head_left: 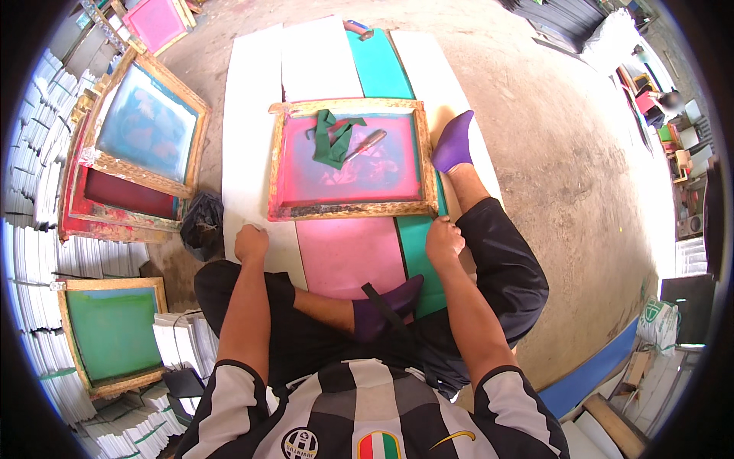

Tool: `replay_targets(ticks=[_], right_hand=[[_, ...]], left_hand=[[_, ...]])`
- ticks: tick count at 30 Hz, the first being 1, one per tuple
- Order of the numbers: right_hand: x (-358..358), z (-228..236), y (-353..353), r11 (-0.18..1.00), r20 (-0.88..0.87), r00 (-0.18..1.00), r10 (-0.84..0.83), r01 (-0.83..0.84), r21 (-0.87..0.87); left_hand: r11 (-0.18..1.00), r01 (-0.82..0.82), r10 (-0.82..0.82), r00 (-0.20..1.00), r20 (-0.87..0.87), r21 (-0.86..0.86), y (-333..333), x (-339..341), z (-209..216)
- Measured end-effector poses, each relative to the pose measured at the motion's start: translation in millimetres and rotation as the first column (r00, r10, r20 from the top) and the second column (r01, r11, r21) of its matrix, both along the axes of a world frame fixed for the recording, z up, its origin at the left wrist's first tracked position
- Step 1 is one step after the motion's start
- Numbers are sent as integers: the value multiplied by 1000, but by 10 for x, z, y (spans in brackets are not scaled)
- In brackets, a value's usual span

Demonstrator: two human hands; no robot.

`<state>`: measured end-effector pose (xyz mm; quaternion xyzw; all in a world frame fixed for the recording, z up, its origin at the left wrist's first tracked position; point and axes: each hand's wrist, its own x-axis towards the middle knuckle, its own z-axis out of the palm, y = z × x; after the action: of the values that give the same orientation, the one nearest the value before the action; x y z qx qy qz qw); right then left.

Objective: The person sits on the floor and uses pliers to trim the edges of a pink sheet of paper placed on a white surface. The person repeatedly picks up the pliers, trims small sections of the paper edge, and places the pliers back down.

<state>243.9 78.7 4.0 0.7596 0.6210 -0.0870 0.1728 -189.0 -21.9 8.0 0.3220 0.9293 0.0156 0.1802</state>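
Note:
In front of me a wooden screen-printing frame (352, 209) with stained pink and blue mesh lies flat on boards. On its mesh are a folded green cloth strip (330, 147) and a screwdriver (373, 139), side by side. My left hand (251, 243) is curled into a fist over the white board, below the frame's near left corner. My right hand (445, 239) is closed just below the near right corner, close to the wood. What either hand holds, if anything, is hidden.
White, pink (352, 256) and green boards lie under the frame. My foot in a purple sock (455, 141) rests beside its right edge. More printing frames (145, 126) lean at left, near paper stacks (34, 260) and a black plastic bag (202, 222). A small tool (358, 30) lies at the far end.

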Motion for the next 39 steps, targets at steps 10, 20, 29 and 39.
replay_targets(ticks=[10,20,29,39], right_hand=[[-114,93,6,999,133,990,47,-44,-28],[-172,107,16,995,197,976,96,-91,-32],[87,174,14,996,-293,954,-71,54,-66],[173,45,21,985,-466,868,-170,154,-72]], left_hand=[[998,-3,1,999,34,56,23,86,87],[992,-19,11,998,68,126,58,182,137],[946,98,-108,994,14,310,54,314,87],[854,215,-203,976,-78,473,144,529,34]])
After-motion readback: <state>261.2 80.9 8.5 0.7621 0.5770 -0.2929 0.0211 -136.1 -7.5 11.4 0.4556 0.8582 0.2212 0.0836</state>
